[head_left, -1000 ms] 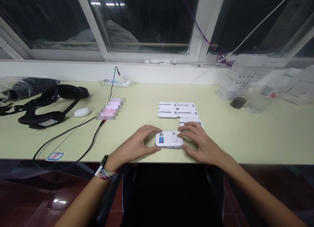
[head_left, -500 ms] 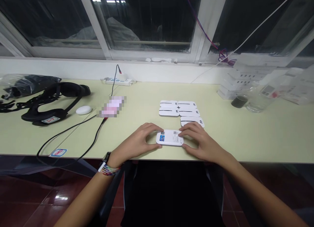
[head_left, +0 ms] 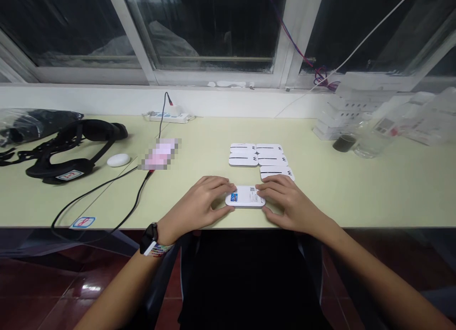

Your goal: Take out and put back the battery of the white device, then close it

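Note:
A flat white rounded device (head_left: 245,197) lies label side up near the table's front edge; a blue sticker and a small square code show on it. My left hand (head_left: 206,201) holds its left end between thumb and fingers. The right end is held by my right hand (head_left: 285,201) in the same way. Just beyond, several similar white devices (head_left: 243,159) lie in two close columns, each marked with a black line and a W-like sign. The nearest one (head_left: 276,171) is partly covered by my right fingers.
On the left are a black headset (head_left: 74,159), a white oval object (head_left: 118,160), a blurred-out phone (head_left: 160,154) with a black cable (head_left: 137,201), and a power strip (head_left: 169,117). White boxes (head_left: 342,113), a dark-bottomed container (head_left: 344,143) and a clear bottle (head_left: 370,144) stand at right.
The view has shifted slightly. Both hands keep their hold on the white device, which stays at nearly the same place on the table.

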`<control>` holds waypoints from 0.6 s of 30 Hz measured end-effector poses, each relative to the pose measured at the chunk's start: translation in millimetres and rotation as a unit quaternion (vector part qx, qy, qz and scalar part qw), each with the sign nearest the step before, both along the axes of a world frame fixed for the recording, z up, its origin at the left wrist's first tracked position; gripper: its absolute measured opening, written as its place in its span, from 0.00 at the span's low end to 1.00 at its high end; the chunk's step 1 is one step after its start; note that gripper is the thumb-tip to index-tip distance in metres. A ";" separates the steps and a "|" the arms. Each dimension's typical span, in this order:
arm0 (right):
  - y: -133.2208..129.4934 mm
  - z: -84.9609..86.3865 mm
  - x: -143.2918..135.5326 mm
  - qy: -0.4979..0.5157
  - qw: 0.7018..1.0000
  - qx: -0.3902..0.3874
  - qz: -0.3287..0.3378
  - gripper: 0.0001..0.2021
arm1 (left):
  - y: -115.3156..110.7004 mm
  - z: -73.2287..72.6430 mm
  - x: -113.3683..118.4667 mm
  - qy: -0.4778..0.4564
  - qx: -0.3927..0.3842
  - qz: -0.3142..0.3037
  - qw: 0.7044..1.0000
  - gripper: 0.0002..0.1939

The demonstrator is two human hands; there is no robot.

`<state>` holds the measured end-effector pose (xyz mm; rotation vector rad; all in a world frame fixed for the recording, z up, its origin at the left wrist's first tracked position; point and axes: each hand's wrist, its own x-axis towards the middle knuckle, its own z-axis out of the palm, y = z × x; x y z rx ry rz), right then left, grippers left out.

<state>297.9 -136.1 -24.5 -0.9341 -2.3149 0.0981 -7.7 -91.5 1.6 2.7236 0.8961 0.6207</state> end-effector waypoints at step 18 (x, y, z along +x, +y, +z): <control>7.2 -4.0 -9.1 -0.037 0.993 0.106 -0.027 0.15 | 1.4 -5.9 9.5 0.023 0.075 0.006 0.997 0.17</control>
